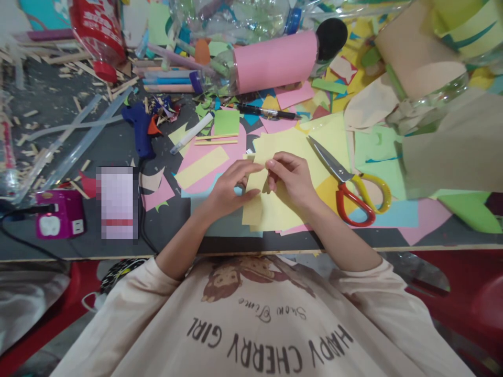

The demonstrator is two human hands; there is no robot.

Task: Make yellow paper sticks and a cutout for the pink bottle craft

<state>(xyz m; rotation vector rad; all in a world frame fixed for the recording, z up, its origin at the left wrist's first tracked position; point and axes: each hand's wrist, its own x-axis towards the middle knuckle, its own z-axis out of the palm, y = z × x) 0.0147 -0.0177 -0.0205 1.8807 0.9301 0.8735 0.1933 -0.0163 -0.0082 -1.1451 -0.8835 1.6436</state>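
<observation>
A narrow yellow paper strip point(256, 191) stands partly raised between my hands, over a larger sheet of yellow paper point(330, 139). My right hand point(293, 180) pinches its upper end between thumb and fingers. On the strip's left side, my left hand point(233, 188) has its thumb and forefinger apart, their tips at the paper. To the right of my right hand lie scissors point(346, 178) with one red and one yellow handle, blades slightly apart. A pink paper piece point(196, 162) under my left hand's far side carries another yellow strip point(204, 167) and two thin sticks point(216, 139).
Left are a blue glue gun point(139, 128), a phone-like pixelated object point(117, 203) and a purple power adapter point(58, 214). A pink-wrapped bottle point(277, 60), a red-labelled bottle point(98, 31), a pen point(269, 111) and paper scraps crowd the far side.
</observation>
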